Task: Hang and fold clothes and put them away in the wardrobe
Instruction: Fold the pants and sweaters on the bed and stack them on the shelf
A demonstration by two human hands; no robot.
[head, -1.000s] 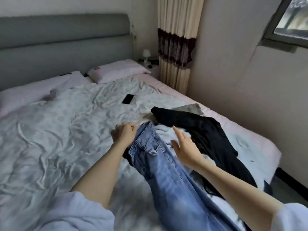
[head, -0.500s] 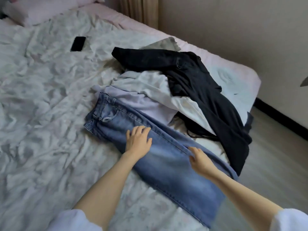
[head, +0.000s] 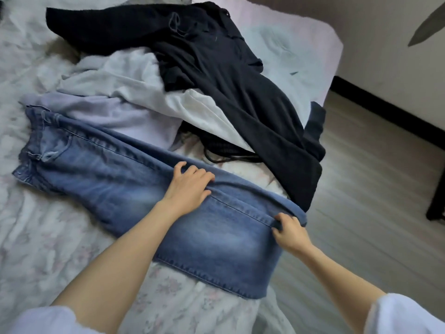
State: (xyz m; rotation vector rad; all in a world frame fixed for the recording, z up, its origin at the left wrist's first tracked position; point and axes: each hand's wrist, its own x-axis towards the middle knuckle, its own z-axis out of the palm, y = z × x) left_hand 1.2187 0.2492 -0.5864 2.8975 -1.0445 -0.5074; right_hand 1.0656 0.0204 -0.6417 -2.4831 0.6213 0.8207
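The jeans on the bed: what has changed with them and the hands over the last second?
The jeans were laid flat. The left hand let go of the waistband and now presses mid-leg; the right hand has pinched the leg's far edge. The black garment and pale clothes stayed put.

- Two bare forearms reach into view from the bottom edge, uncovered from the elbow region down to the wrists.
- The left sleeve [head: 45, 320] is white, of a soft, slightly fuzzy-looking cloth, and ends in a loose rounded cuff at the lower left corner.
- The right sleeve [head: 407, 314] is the same white cloth, bunched at the lower right corner, with a faint bluish cast in its shaded folds.
- The left hand [head: 186, 189] wears no ring, watch or bracelet, and no glove.
- The right hand [head: 290, 233] is likewise bare, with nothing worn on fingers or wrist.
- The fingernails look short and unpainted, though blur hides finer detail.
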